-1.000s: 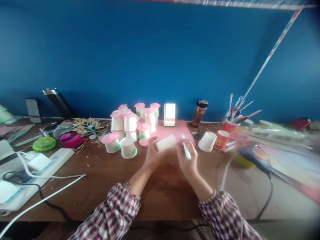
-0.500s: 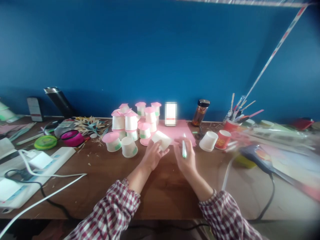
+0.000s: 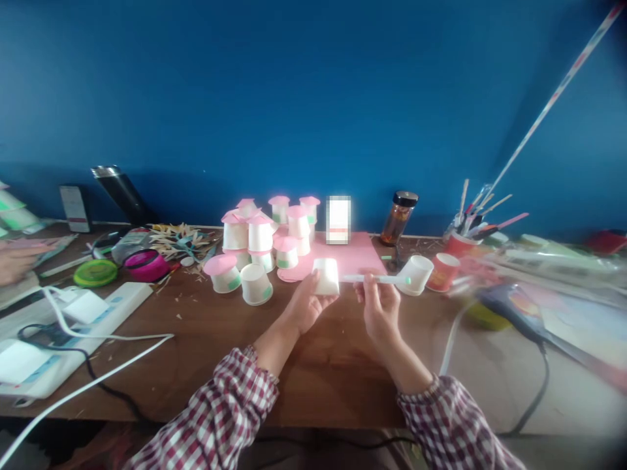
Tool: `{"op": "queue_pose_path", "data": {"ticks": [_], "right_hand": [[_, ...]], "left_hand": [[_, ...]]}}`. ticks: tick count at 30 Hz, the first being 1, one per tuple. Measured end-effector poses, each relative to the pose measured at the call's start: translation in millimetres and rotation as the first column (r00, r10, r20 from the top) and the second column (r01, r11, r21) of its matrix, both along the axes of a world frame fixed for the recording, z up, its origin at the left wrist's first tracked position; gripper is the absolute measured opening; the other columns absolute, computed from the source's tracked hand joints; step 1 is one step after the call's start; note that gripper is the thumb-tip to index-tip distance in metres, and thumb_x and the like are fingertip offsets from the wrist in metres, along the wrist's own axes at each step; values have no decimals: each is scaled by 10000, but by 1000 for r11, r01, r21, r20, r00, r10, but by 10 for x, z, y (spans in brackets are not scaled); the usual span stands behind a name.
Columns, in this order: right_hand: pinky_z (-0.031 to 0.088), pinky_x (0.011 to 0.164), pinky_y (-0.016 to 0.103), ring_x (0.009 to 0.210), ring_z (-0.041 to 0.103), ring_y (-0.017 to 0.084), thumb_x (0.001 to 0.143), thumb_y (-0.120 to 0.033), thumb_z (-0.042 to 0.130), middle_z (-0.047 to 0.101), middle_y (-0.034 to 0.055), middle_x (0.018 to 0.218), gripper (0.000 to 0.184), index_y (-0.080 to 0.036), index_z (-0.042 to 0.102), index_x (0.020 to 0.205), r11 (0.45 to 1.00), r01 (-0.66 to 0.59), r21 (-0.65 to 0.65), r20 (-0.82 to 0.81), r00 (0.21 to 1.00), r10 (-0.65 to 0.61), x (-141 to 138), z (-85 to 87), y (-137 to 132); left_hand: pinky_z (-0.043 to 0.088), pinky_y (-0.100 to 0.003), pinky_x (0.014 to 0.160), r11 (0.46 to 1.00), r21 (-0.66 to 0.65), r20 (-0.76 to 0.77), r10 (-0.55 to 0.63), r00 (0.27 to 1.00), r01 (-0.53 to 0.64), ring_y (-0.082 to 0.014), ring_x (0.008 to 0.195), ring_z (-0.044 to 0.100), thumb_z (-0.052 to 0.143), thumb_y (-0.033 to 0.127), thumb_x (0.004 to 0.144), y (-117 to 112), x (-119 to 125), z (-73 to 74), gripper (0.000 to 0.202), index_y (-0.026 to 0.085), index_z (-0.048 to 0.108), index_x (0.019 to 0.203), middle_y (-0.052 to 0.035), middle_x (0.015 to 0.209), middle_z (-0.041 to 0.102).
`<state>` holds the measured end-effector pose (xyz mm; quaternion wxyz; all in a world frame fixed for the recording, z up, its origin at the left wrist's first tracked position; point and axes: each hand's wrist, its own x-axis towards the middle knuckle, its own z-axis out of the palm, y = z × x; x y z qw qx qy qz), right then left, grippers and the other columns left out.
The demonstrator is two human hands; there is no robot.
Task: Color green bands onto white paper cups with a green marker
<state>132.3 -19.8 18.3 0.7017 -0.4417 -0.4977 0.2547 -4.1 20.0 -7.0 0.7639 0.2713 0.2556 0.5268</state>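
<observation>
My left hand (image 3: 307, 305) is closed around a white paper cup (image 3: 326, 277), held above the table before me. In my right hand (image 3: 382, 305) a white marker (image 3: 375, 279) with a green end lies level, its other tip pointing left at the cup, close to it. Pink paper (image 3: 350, 251) lies flat behind both hands. To the left stand several upturned paper cups with pink paper tops (image 3: 260, 234), some stacked. One upturned cup (image 3: 256, 284) with a green patch has no pink top. Right of my right hand, a white cup (image 3: 417, 275) rests tilted.
A red cup (image 3: 443, 271) and a pot of brushes and sticks (image 3: 461, 245) are at right, near a glue gun (image 3: 512, 303). A dark-lidded bottle (image 3: 399, 219) stands behind. On the left are a power strip (image 3: 112, 320), cables and another person's hand (image 3: 22, 261).
My left hand has turned the paper cup more upright. My right hand has swung the marker from upright to level, its tip toward the cup. Another person's hand has appeared at far left.
</observation>
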Motion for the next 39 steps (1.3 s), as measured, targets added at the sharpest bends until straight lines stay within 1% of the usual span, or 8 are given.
{"op": "queue_pose_path", "data": {"ticks": [5,9,12,16,19,24,31,39], "right_hand": [[419,494,222,526,507,94,896,-327,540,580,-22,649,137,-192,553,874,999,-36,22,28,999,36,-6,-23,10],[431,516,226,545,521,97,905,-304,531,584,-19,658,122,-192,551,863,999,-25,22,76,997,23,4,-47,14],[436,519,229,549,524,100,910,-302,518,575,-21,649,130,-188,550,856,999,-23,26,86,996,20,3,-56,12],[442,535,232,570,531,105,891,-278,540,591,-12,694,91,-188,549,884,999,-19,28,128,992,16,5,-59,-4],[428,520,226,570,523,106,885,-269,544,589,-8,709,80,-189,548,880,1000,11,20,163,987,-14,10,-47,-23],[403,502,220,535,480,90,895,-273,533,559,-22,682,95,-198,531,837,997,53,55,81,995,-57,14,-28,-16],[374,473,211,496,441,76,902,-280,526,507,-48,628,99,-215,504,832,994,57,88,-88,995,-50,15,-8,24],[398,488,220,531,485,83,894,-287,538,534,-31,674,103,-207,512,833,996,60,73,-50,997,-57,0,-31,24]], "left_hand": [[441,-433,931,998,15,-42,-67,997,67,-234,966,606,575,508,809,-14,21,-10,459,140,610,1081,-123,1030,658],[480,-422,872,999,-41,-24,-4,1000,3,-220,907,614,507,564,827,9,44,-40,497,153,618,1084,-116,1019,662],[497,-413,848,997,-70,-1,33,999,-33,-222,910,615,483,537,853,18,58,-47,469,141,625,1059,-122,1022,662],[521,-385,801,993,-102,21,61,998,-59,-209,868,622,493,474,871,15,64,-11,399,130,626,1025,-119,984,665],[540,-374,741,984,-160,60,84,995,-73,-202,815,628,496,501,858,11,48,34,410,149,618,1030,-100,947,662],[548,-337,657,987,-154,157,-11,987,36,-214,773,640,570,530,797,11,-26,72,458,159,614,1062,-92,891,658],[563,-322,730,967,-234,319,-21,948,100,-220,865,648,598,412,805,33,-92,74,384,150,604,1085,-88,972,666],[539,-436,823,972,-235,207,40,978,10,-277,922,646,558,337,821,51,-22,38,309,127,609,1042,-130,971,662]]}}
